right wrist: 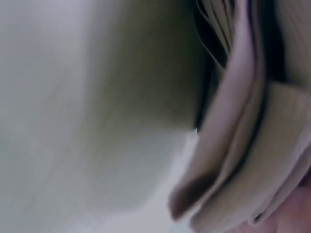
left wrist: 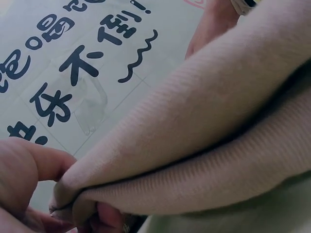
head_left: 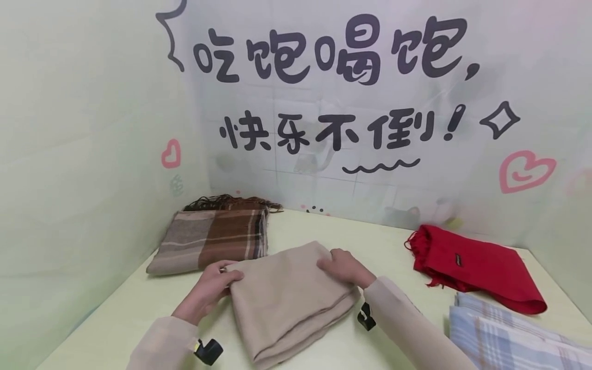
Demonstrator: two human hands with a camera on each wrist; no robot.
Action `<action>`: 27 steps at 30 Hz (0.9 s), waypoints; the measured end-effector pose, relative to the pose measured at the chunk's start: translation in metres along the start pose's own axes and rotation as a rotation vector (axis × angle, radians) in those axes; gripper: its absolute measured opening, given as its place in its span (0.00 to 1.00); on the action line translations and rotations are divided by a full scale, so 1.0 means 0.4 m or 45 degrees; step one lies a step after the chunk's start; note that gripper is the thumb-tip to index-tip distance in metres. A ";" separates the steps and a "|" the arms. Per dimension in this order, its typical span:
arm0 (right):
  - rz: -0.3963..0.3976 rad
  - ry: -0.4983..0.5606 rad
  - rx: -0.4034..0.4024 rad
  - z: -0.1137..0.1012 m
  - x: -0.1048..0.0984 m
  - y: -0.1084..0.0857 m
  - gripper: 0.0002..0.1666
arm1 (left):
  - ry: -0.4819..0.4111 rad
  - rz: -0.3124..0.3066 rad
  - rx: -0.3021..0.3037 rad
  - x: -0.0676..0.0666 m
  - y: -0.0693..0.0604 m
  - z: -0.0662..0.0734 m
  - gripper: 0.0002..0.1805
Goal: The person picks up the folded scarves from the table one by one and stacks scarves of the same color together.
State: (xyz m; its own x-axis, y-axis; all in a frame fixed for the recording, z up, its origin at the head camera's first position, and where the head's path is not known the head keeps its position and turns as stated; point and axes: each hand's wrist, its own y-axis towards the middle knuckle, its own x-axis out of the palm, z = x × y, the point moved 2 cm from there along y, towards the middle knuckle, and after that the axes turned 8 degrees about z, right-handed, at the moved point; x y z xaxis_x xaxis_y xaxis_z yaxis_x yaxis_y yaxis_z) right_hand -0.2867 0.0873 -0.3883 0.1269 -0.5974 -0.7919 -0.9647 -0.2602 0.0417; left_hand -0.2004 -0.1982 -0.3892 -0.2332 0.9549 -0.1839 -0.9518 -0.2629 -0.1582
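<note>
Between my two hands is a folded beige scarf [head_left: 287, 293], several layers thick, with its near edge slanting toward me. My left hand [head_left: 210, 289] grips its left corner, the thumb lying on top and the other fingers underneath. In the left wrist view, the fingers [left wrist: 29, 170] pinch the end of the folded layers [left wrist: 184, 131]. At the far right corner, my right hand [head_left: 346, 268] holds the scarf with the thumb on top; its other fingers are mostly hidden. The right wrist view shows the stacked folds [right wrist: 243, 145] from the side, with blurred fingertips [right wrist: 294, 213] below them.
A brown plaid scarf [head_left: 217, 236] with dark fringe lies folded at the back left. On the right are a folded red scarf [head_left: 476, 264] with fringe and a blue-white plaid cloth [head_left: 504, 334]. Printed wall sheets [head_left: 296, 190] border the pale table [head_left: 370, 231].
</note>
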 end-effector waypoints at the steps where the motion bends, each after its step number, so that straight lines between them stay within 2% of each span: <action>1: -0.002 0.017 0.015 0.000 0.002 -0.005 0.20 | 0.003 -0.003 -0.002 -0.002 0.002 -0.001 0.26; 11: 0.001 0.159 0.092 -0.010 0.018 -0.057 0.19 | 0.014 0.059 -0.011 -0.020 0.019 -0.001 0.25; 18: -0.024 0.174 0.060 -0.021 0.036 -0.057 0.16 | 0.081 0.077 -0.010 -0.041 0.032 0.000 0.27; 23: -0.034 0.212 0.067 -0.020 0.042 -0.064 0.15 | 0.137 0.049 -0.011 -0.048 0.052 -0.004 0.28; 27: -0.004 0.217 0.087 -0.002 0.030 -0.079 0.13 | 0.148 0.003 -0.009 -0.024 0.075 -0.006 0.30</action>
State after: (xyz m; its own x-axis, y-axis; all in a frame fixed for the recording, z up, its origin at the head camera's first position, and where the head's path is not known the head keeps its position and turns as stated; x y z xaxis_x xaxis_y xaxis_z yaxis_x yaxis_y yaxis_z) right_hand -0.2546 0.0876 -0.3986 0.1616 -0.7179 -0.6771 -0.9769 -0.2137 -0.0066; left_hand -0.2262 -0.2153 -0.3944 -0.2100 0.9319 -0.2958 -0.9497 -0.2663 -0.1646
